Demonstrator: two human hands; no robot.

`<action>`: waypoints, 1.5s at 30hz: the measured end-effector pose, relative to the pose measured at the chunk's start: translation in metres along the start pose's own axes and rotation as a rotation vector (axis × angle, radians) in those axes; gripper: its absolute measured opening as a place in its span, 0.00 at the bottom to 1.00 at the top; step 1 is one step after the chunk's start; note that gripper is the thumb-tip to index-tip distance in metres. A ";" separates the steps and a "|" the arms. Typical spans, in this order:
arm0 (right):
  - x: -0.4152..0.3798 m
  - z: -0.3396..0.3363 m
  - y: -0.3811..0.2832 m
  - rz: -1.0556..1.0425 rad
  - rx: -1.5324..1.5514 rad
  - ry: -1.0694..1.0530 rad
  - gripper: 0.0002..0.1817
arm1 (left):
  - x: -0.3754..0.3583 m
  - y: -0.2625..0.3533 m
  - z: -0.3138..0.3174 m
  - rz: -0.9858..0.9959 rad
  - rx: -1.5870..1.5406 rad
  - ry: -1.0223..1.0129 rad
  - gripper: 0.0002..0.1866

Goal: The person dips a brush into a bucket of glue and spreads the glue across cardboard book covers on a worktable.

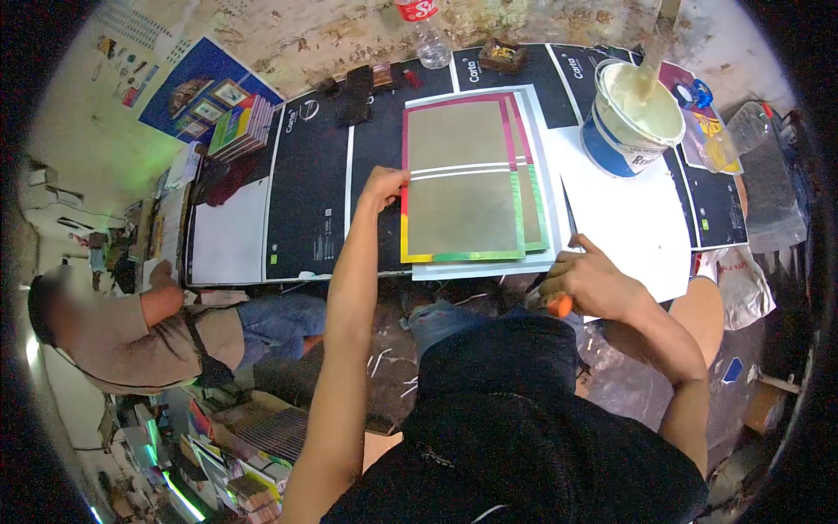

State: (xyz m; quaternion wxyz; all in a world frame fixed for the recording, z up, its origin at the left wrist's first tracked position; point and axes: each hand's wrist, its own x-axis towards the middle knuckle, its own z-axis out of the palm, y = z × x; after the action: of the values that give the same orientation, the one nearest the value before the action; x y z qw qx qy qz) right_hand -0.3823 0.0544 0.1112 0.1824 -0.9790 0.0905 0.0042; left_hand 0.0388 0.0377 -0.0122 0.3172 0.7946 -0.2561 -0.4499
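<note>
A hardcover book cover [467, 214] lies inside up on the table, its grey boards edged in magenta, yellow and green, with white strips across the middle. My left hand [384, 186] is closed on its left edge, near those strips. Another similar cover [534, 210] shows beneath it at the right, over a pale sheet [548, 157]. My right hand [580, 278], fingers curled, grips an orange-handled tool [559, 305] close to the table's front edge. Most of the tool is hidden in the fist, so I cannot tell its kind.
A bucket of pale paste [624, 135] with a brush [656, 48] stands on white paper [624, 227] at the right. Plastic bottles [429, 39] and a small box [502, 57] sit along the wall. Stacked books [243, 129] lie left, near another person [166, 336].
</note>
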 end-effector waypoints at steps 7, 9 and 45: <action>0.055 0.021 0.015 0.614 0.585 0.956 0.12 | -0.004 -0.005 -0.001 0.022 -0.039 -0.038 0.10; 0.100 0.045 0.021 0.561 0.819 1.081 0.13 | -0.005 -0.003 0.001 0.031 -0.015 -0.020 0.09; -0.051 0.055 0.055 0.653 1.102 1.310 0.14 | -0.011 -0.097 -0.227 0.298 0.184 0.748 0.19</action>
State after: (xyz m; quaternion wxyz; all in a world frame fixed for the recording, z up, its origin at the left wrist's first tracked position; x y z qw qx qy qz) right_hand -0.4408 0.0331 0.0420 0.5256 -0.4861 0.4374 -0.5442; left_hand 0.2445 0.1721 0.0114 0.3779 0.8826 -0.2745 -0.0544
